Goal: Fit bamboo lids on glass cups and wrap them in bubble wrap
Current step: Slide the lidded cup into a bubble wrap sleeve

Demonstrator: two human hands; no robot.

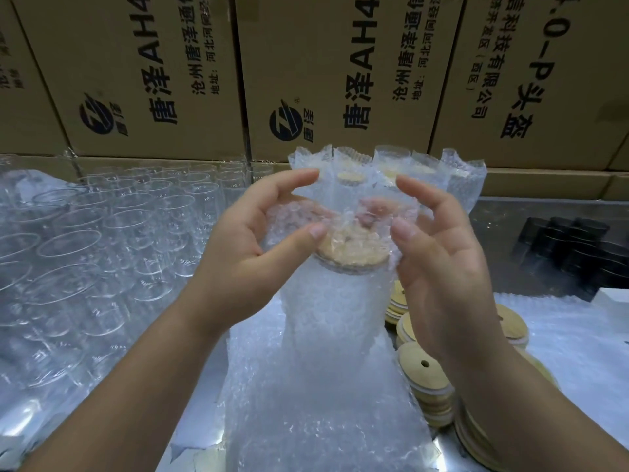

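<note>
A glass cup wrapped in bubble wrap (335,311) stands upright at the centre, and its bamboo lid (352,248) shows through the plastic. My left hand (252,253) and my right hand (442,267) are on either side of its top. Both pinch the loose bubble wrap above the lid, fingers curled over it. More bubble wrap sheets (316,417) lie flat beneath the cup. Behind it stand wrapped cups (425,172) with lids. Bare glass cups (102,240) fill the left. Loose bamboo lids (425,373) are stacked at the right, partly hidden by my right forearm.
Brown cardboard boxes (326,73) with black print form a wall at the back. Black small boxes (571,250) sit at the right on the metal table (503,219). A white bubble wrap sheet (578,342) lies at the right edge.
</note>
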